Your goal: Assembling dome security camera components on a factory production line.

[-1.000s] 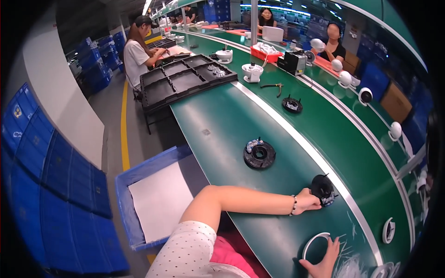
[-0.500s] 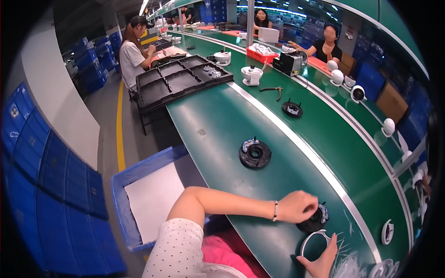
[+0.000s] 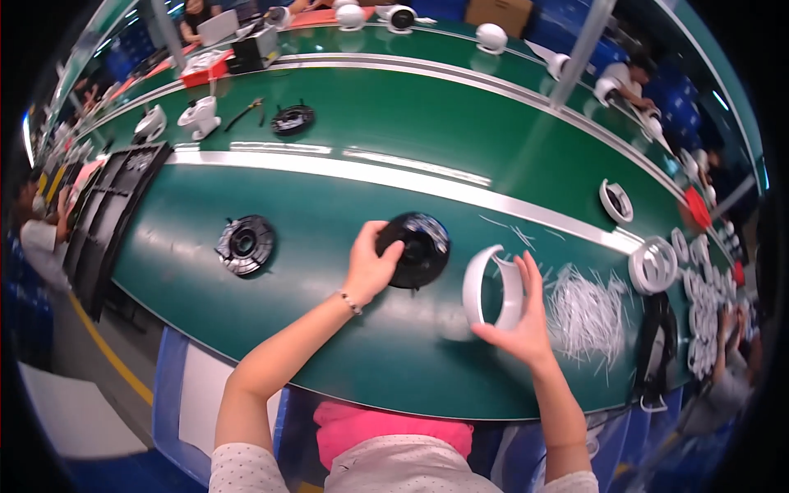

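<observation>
Left hand [image 3: 370,267] grips black disc [image 3: 415,249]; right hand [image 3: 518,316] pinches white ring [image 3: 485,287]; second disc [image 3: 245,244] left.

We see a second black round part [image 3: 245,244] lying on the green table [image 3: 345,345]. Left of that part sits a black tray [image 3: 107,214]. Far right of it lies a heap of thin white strips [image 3: 585,312], then white rings [image 3: 653,264]. Beyond it stands a white camera housing [image 3: 200,117].

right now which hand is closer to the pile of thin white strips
Right. The right hand, holding the white curved ring piece, lies just beside the pile of thin white strips. The left hand is farther off, gripping the black round part.
</observation>
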### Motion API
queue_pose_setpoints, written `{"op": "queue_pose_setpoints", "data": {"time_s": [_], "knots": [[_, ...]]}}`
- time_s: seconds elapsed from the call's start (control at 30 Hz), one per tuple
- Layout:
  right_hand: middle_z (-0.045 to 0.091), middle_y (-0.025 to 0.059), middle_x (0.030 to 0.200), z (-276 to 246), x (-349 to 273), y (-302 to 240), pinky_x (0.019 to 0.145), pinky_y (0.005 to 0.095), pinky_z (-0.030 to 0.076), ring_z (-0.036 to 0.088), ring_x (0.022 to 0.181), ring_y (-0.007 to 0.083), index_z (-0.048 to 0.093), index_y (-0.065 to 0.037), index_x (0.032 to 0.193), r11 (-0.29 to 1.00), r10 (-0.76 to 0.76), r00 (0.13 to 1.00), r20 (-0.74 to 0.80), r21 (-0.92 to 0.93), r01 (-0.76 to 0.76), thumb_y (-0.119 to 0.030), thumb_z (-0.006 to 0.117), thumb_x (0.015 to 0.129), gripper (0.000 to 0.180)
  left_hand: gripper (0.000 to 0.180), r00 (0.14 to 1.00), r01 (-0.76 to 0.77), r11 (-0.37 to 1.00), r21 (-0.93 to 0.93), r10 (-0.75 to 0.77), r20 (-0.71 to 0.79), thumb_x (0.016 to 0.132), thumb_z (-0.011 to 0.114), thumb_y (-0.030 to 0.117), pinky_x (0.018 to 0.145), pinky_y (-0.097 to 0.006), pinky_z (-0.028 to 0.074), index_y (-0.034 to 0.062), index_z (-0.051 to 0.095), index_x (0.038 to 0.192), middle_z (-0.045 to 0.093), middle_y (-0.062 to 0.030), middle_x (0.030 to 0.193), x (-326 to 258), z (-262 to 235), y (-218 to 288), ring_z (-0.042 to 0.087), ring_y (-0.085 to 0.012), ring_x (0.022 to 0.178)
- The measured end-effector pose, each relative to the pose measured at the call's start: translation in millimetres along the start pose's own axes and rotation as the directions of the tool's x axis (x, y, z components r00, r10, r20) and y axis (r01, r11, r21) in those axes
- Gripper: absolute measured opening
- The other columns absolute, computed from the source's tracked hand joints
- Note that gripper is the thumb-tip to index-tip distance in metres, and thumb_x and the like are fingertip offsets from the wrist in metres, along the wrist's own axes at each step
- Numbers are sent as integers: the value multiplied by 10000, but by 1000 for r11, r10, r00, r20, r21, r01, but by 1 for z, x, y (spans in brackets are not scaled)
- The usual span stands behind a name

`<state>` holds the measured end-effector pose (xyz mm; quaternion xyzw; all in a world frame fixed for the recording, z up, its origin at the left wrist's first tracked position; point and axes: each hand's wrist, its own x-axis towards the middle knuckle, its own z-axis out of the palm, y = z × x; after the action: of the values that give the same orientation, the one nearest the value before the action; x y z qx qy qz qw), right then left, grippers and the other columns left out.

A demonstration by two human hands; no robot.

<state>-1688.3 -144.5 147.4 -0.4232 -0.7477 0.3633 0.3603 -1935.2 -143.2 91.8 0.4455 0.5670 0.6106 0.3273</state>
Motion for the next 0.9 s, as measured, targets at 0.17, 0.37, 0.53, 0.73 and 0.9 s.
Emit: {"op": "queue_pose_setpoints", "data": {"time_s": [0.17, 0.37, 0.53, 0.73, 0.9], "knots": [[258, 227, 1278, 25, 20, -6, 968, 369, 261, 301, 1185, 304, 105, -15, 1315, 986, -46, 997, -63, 156, 55, -329, 805, 477, 1137, 227, 957, 281, 862, -422, -221, 187, 799, 486, -27, 776, -250, 446, -11, 399, 1008, 551, -83, 919, -15, 21, 35, 563, -134, 862], [262, 232, 1231, 41, 35, -20, 949, 392, 292, 312, 1136, 347, 107, 18, 1303, 988, -153, 988, 14, 10, 153, -349, 802, 464, 1150, 140, 923, 350, 868, -353, -255, 289, 810, 523, 103, 678, -207, 427, -6, 549, 894, 585, -29, 818, -20, 12, 38, 540, -83, 757], [209, 228, 1309, 59, 32, -31, 963, 390, 276, 289, 1178, 319, 130, 17, 1307, 941, -311, 946, 95, -109, 320, -317, 808, 455, 1138, 261, 867, 496, 727, -474, -384, 318, 848, 444, 207, 648, -230, 466, 3, 541, 980, 582, -63, 880, -15, 5, 30, 548, -113, 739], [234, 238, 1293, 65, 38, -38, 955, 457, 249, 248, 1177, 390, 161, 20, 1290, 893, -442, 896, 30, -78, 443, -282, 799, 433, 1111, 443, 771, 637, 386, -667, -299, 563, 875, 309, 363, 861, -338, 418, 25, 491, 1096, 553, -95, 1031, -11, -3, 48, 519, -200, 969], [279, 210, 1253, 63, 38, -35, 957, 411, 279, 291, 1169, 338, 107, 14, 1308, 928, -367, 926, 86, -25, 371, -295, 811, 442, 1158, 500, 720, 687, 322, -651, -177, 671, 872, 288, 428, 905, -357, 381, 69, 405, 1199, 474, -100, 1156, -18, -1, 50, 471, -211, 1041]]}}
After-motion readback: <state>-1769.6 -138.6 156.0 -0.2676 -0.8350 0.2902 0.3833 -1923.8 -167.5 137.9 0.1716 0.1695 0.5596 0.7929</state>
